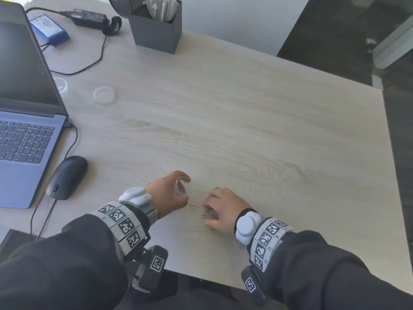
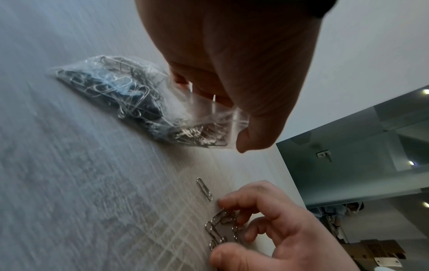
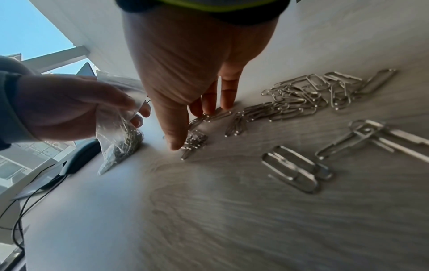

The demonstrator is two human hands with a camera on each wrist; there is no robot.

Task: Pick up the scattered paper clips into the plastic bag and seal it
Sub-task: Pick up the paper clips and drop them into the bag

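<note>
The plastic bag (image 2: 130, 95) is held open by the left hand (image 1: 166, 193) while loose paper clips (image 3: 301, 97) are pinched on the counter (image 1: 245, 130) by the right hand (image 1: 223, 208), a mouse (image 1: 67, 176) lying at nine o'clock.

The head camera looks steeply down on the counter (image 1: 245, 113) from above. Each wrist camera sits low and close, facing along its hand. All views share the paper clips (image 1: 206, 214) (image 2: 223, 229) (image 3: 195, 141).

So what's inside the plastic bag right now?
The plastic bag, held by the left hand, holds a tangled heap of silver paper clips. How many lie underneath is hidden.
</note>
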